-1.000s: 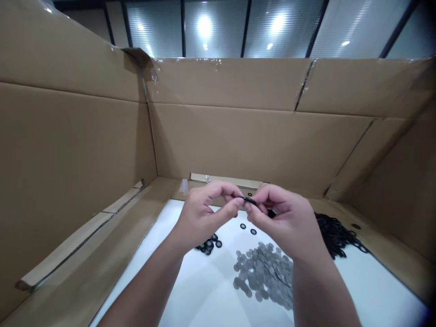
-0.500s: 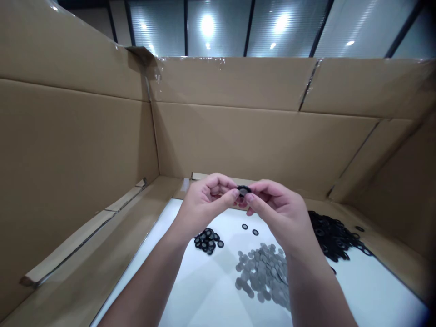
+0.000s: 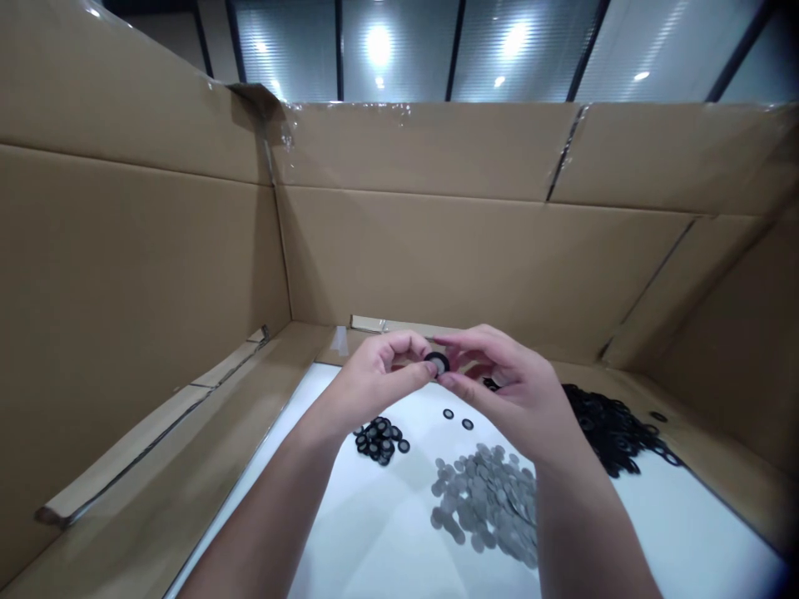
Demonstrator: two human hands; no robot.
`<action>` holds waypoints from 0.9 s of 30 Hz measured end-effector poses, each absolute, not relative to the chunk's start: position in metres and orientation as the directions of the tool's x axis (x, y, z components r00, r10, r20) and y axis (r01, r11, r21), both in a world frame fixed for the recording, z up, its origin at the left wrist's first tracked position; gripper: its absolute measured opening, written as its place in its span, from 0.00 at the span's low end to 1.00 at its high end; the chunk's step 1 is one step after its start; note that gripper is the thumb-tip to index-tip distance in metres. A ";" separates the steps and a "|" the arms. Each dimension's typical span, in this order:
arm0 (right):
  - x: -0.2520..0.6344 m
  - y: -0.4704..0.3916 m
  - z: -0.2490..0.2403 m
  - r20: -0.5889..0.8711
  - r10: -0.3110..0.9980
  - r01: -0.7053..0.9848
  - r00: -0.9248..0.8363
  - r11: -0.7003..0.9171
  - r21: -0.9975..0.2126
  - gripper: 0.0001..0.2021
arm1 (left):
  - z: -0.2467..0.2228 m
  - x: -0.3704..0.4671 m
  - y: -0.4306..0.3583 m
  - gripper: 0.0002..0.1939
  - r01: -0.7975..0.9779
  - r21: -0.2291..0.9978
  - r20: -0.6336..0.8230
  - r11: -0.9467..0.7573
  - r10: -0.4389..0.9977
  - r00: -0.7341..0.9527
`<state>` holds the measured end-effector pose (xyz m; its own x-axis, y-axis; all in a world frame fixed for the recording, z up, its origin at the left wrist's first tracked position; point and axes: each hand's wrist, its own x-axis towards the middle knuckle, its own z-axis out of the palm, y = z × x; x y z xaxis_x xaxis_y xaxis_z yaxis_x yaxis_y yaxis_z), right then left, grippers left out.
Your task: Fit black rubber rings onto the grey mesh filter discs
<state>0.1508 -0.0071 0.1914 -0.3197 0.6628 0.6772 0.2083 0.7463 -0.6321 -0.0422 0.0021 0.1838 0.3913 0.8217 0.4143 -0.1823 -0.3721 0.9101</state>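
Between my two hands is a black ring (image 3: 437, 363) with a grey disc in its middle, tilted toward the camera. My left hand (image 3: 390, 366) pinches its left side between thumb and fingers. On the ring's right side, the thumb and fingers of my right hand (image 3: 499, 370) close on it. Below my left hand lies a small heap of black rings with grey centres (image 3: 379, 441). Two more such pieces (image 3: 448, 413) lie apart on the white surface (image 3: 362, 532). A pile of grey discs (image 3: 487, 499) is partly covered by my right forearm.
A large pile of black rings (image 3: 615, 428) lies at the right, partly behind my right arm, with a loose ring (image 3: 657, 416) beyond it. Cardboard walls (image 3: 424, 258) enclose the white surface at the back and sides.
The ring has moved slightly down and left and now tilts its face more toward the camera. My right hand's fingers have shifted left over its top edge.
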 end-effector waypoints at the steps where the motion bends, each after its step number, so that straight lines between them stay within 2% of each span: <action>1: 0.153 -0.008 0.193 0.689 0.630 0.229 -0.359 0.775 -0.590 0.14 | 0.184 -0.042 0.003 0.07 -0.181 0.917 0.398 -0.355 0.820 0.411; 5: 0.158 -0.010 0.196 0.704 0.569 0.282 -0.424 0.822 -0.494 0.15 | 0.180 -0.039 0.005 0.06 -0.203 0.927 0.374 -0.316 0.826 0.421; 10: 0.153 -0.007 0.193 0.733 0.561 0.356 -0.385 0.823 -0.443 0.11 | 0.175 -0.033 0.007 0.06 -0.264 0.913 0.394 -0.311 0.838 0.378; 22: 0.154 -0.002 0.189 0.784 0.509 0.389 -0.356 0.843 -0.371 0.12 | 0.174 -0.032 0.009 0.07 -0.301 0.907 0.395 -0.293 0.840 0.372; 27: 0.152 -0.001 0.188 0.767 0.540 0.369 -0.347 0.830 -0.418 0.14 | 0.179 -0.038 0.008 0.10 -0.312 0.901 0.404 -0.303 0.848 0.342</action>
<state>0.1520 -0.0007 0.1879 -0.3470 0.5400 0.7668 0.3688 0.8303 -0.4179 -0.0378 0.0078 0.1790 0.3422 0.8484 0.4037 -0.3115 -0.3029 0.9007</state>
